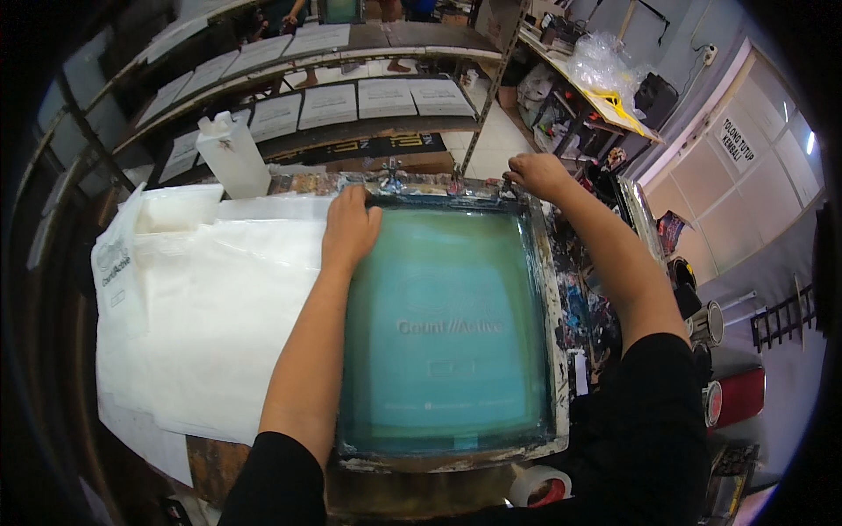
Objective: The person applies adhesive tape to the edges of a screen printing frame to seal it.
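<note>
A screen-printing frame (554, 351) with teal mesh lies flat in front of me, a printed-looking design showing in its middle. At the frame's far left corner, my left hand (353, 226) is closed with its fingers curled over the edge. My right hand (537, 175) is closed just beyond the far right corner, near the hinge clamps; what its fingers pinch is hidden. A metal hinge clamp (392, 178) stands along the far edge between my hands. Left of the frame lies a stack of thin white sheets (219, 324), with a white plastic jug (232, 158) behind it.
Beyond the table, a drying rack (469, 145) holds several printed sheets (329, 107). A roll of tape (539, 486) sits at the frame's near edge. Cans (706, 323) stand on the right. A cluttered side table (605, 96) is at the back right, beside a door (745, 167).
</note>
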A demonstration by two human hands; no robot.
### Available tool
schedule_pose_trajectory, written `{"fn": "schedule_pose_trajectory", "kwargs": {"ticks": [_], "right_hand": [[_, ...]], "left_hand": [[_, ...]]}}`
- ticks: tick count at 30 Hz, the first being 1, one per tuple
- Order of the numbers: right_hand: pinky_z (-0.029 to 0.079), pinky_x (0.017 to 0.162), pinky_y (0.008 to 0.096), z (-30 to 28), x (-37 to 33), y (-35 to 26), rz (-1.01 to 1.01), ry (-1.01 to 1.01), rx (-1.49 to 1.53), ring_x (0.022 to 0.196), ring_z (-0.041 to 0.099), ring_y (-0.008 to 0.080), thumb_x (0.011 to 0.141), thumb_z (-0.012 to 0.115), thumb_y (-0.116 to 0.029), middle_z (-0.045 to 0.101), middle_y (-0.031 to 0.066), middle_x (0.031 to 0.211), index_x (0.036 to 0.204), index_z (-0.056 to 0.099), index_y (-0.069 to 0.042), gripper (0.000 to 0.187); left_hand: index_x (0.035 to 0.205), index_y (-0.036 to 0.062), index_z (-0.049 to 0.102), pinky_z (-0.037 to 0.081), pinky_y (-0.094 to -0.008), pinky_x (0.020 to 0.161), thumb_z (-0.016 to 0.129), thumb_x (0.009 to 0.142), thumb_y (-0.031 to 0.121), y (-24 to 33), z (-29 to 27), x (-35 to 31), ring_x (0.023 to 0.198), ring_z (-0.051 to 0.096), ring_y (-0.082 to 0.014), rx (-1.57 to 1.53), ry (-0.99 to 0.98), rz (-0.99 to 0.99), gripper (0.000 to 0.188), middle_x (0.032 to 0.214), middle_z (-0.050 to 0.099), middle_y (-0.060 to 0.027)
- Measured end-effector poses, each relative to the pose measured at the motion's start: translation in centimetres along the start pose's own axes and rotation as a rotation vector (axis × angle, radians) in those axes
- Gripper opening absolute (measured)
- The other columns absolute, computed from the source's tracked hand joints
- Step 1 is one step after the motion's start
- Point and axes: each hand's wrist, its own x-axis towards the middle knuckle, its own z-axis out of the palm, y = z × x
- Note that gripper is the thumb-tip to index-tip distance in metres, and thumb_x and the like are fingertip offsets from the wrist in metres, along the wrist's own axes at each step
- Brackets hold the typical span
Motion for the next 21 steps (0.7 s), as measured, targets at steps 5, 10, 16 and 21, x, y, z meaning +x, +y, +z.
{"fn": "schedule_pose_trajectory", "kwargs": {"ticks": [5,10,16,21], "right_hand": [[0.051,0.085,0.0519,2.4,-0.7,1.3,0.112,0.082,0.255,0.1,0.066,0.0416,0.101,0.056,-0.044,0.071,0.0206,0.099,0.101,0.07,-0.006,0.041],[0.051,0.086,0.0515,3.9,-0.8,2.2,0.08,0.047,0.329,0.103,0.066,0.0425,0.103,0.052,-0.046,0.072,0.0214,0.104,0.104,0.071,-0.006,0.045],[0.053,0.089,0.0507,2.8,-1.1,-1.1,0.345,-0.023,0.177,0.104,0.068,0.0409,0.105,0.045,-0.048,0.073,0.0211,0.105,0.103,0.072,-0.005,0.051],[0.055,0.083,0.0514,3.6,-1.2,-4.7,0.567,0.132,0.092,0.096,0.071,0.0386,0.105,0.044,-0.046,0.075,0.0196,0.098,0.102,0.074,-0.007,0.049]], "left_hand": [[0.12,-0.0067,0.056,0.043,-0.0512,0.105,0.056,0.091,0.021,0.0,0.1,0.1,0.117,0.055,-0.0434,0.014,0.024,0.017,0.04,0.122,0.059,-0.0249],[0.121,-0.0076,0.056,0.042,-0.0514,0.106,0.055,0.092,0.021,0.1,0.5,-0.2,0.117,0.055,-0.0433,0.023,0.034,0.041,0.041,0.123,0.059,-0.025],[0.121,-0.0071,0.057,0.042,-0.0512,0.106,0.054,0.092,0.021,0.1,0.6,-0.2,0.116,0.056,-0.0425,0.042,0.017,0.024,0.04,0.122,0.059,-0.0247],[0.115,-0.005,0.059,0.041,-0.051,0.107,0.054,0.092,0.02,0.0,0.4,-0.2,0.116,0.056,-0.0409,0.015,0.04,0.031,0.035,0.119,0.06,-0.0231]]}}
